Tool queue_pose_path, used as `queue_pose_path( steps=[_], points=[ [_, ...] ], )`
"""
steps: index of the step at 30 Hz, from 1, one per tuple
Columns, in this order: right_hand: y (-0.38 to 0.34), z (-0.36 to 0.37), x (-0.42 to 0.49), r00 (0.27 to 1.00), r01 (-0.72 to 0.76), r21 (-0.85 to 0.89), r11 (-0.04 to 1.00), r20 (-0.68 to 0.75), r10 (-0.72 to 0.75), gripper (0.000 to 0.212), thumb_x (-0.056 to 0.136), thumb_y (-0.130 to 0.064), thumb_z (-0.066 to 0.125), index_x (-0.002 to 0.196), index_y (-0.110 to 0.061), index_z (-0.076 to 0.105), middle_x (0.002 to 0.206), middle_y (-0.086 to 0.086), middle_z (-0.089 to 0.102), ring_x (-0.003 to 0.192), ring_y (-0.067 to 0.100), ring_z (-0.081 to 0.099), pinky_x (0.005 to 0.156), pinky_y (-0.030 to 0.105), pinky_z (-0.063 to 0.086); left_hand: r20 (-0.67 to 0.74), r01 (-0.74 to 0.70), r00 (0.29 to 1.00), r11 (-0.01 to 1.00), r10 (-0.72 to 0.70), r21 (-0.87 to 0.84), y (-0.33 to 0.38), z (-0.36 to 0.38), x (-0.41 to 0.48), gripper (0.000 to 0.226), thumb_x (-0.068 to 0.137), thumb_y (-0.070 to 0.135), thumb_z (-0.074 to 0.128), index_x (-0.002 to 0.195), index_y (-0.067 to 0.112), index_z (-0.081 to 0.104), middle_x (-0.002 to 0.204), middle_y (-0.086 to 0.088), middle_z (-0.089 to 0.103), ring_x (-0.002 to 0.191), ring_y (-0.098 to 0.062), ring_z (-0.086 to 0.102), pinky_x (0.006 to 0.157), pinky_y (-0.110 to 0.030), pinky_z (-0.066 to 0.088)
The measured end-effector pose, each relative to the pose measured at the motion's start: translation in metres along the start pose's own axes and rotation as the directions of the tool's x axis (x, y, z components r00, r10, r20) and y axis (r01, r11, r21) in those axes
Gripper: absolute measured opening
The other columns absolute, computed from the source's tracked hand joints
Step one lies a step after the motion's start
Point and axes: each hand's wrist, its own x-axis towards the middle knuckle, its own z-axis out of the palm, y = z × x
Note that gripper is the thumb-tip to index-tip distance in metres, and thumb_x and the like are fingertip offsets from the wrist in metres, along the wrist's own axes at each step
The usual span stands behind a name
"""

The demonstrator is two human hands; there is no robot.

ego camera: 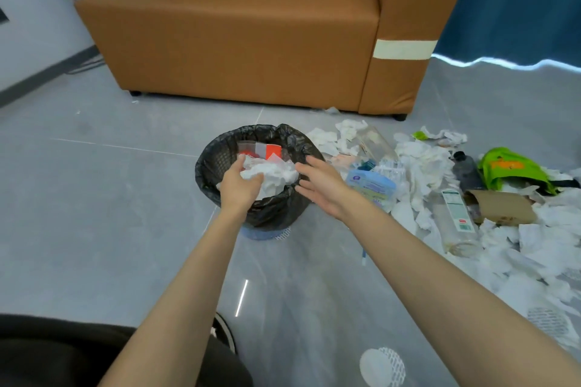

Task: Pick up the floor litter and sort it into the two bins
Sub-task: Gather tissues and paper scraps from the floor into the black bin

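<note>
A round bin with a black liner [220,148] stands on the grey floor in front of the sofa. Over its mouth my left hand [239,187] grips a wad of crumpled white tissue [276,174]. My right hand [323,187] hovers at the bin's right rim with straight fingers, holding nothing. Inside the bin lies a red and white packet [267,150]. Floor litter spreads to the right: white tissues [421,163], a blue wipes pack [372,185], a clear bottle [456,220], a dark bottle [467,171], a green bag [509,166] and a brown cardboard piece [503,206].
A brown sofa [251,34] stands behind the bin, a blue curtain [518,0] at the back right. More tissues [534,261] cover the floor at the right. A dark object [63,352] fills the bottom left corner. Only one bin is in view.
</note>
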Motion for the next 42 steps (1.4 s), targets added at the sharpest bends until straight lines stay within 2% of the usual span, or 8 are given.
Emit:
queue_pose_path(
  steps=[8,11,15,20,24,34,40,42],
  points=[
    [0.074,-0.078,-0.024,0.971,-0.139,-0.285,0.948,-0.228,0.074,0.030,0.092,-0.010,0.053,0.122,-0.010,0.056,0.089,0.003,0.054,0.077,0.013,0.052,0.069,0.024,0.048,0.247,-0.264,0.956,0.841,0.161,0.473,-0.017,0.035,-0.018,0.051,0.090,0.027,0.058,0.136,0.011,0.044,0.131,-0.011,0.056,0.122,-0.030,0.050,0.101,-0.038,0.038],
    [0.104,-0.110,-0.041,0.955,-0.256,-0.403,0.879,-0.247,0.165,0.033,0.089,-0.010,0.058,0.122,-0.010,0.056,0.093,0.005,0.053,0.076,0.013,0.051,0.064,0.023,0.044,0.270,-0.346,0.938,0.618,0.217,0.706,-0.025,0.042,-0.024,0.038,0.091,0.021,0.055,0.128,0.013,0.050,0.117,-0.012,0.062,0.112,-0.033,0.054,0.096,-0.038,0.035],
    [0.149,-0.144,-0.064,0.948,-0.315,-0.635,0.706,-0.248,0.200,0.040,0.082,-0.011,0.068,0.121,-0.012,0.057,0.106,0.004,0.050,0.090,0.016,0.050,0.061,0.019,0.042,0.237,-0.356,0.933,0.593,0.271,0.722,-0.029,0.047,-0.031,0.031,0.093,0.005,0.044,0.122,0.010,0.054,0.113,-0.015,0.061,0.106,-0.036,0.054,0.084,-0.039,0.038],
    [0.200,-0.162,-0.087,0.941,-0.290,-0.884,0.366,-0.193,0.278,0.069,0.069,-0.027,0.080,0.129,-0.019,0.048,0.127,0.010,0.043,0.116,0.024,0.049,0.099,0.024,0.038,0.280,-0.414,0.907,0.555,0.314,0.722,-0.032,0.058,-0.050,0.032,0.094,0.006,0.043,0.125,0.011,0.052,0.115,-0.013,0.060,0.107,-0.034,0.055,0.084,-0.040,0.040],
    [0.226,-0.162,-0.107,0.952,-0.288,-0.925,0.246,-0.250,0.178,0.077,0.061,-0.035,0.083,0.126,-0.021,0.045,0.127,0.009,0.038,0.115,0.029,0.046,0.101,0.027,0.034,0.295,-0.445,0.892,0.549,0.343,0.707,-0.032,0.064,-0.063,0.032,0.094,0.006,0.045,0.125,0.011,0.052,0.116,-0.012,0.061,0.108,-0.033,0.056,0.087,-0.041,0.041],
    [0.239,-0.162,-0.127,0.937,-0.350,-0.879,0.323,-0.324,0.131,0.057,0.062,-0.023,0.082,0.102,-0.023,0.041,0.115,0.006,0.038,0.103,0.028,0.055,0.089,0.028,0.045,0.321,-0.457,0.887,0.530,0.331,0.715,-0.031,0.063,-0.082,0.034,0.095,0.007,0.043,0.128,0.013,0.049,0.114,-0.011,0.061,0.108,-0.031,0.054,0.085,-0.039,0.038],
    [0.210,-0.147,-0.115,0.944,-0.225,-0.968,0.114,-0.188,0.270,0.044,0.075,-0.026,0.075,0.114,-0.013,0.060,0.125,0.009,0.058,0.114,0.022,0.056,0.088,0.023,0.043,0.313,-0.441,0.893,0.490,0.324,0.752,-0.034,0.056,-0.086,0.041,0.090,0.001,0.049,0.129,0.016,0.049,0.110,-0.010,0.062,0.104,-0.031,0.056,0.083,-0.036,0.039],
    [0.182,-0.136,-0.105,0.971,-0.194,-0.954,0.227,-0.153,0.183,0.035,0.074,-0.025,0.076,0.105,-0.011,0.066,0.107,0.007,0.062,0.100,0.019,0.059,0.076,0.023,0.042,0.313,-0.435,0.895,0.466,0.319,0.770,-0.034,0.052,-0.087,0.042,0.091,0.003,0.049,0.130,0.019,0.047,0.110,-0.008,0.062,0.104,-0.029,0.056,0.083,-0.035,0.039]
  ],
)
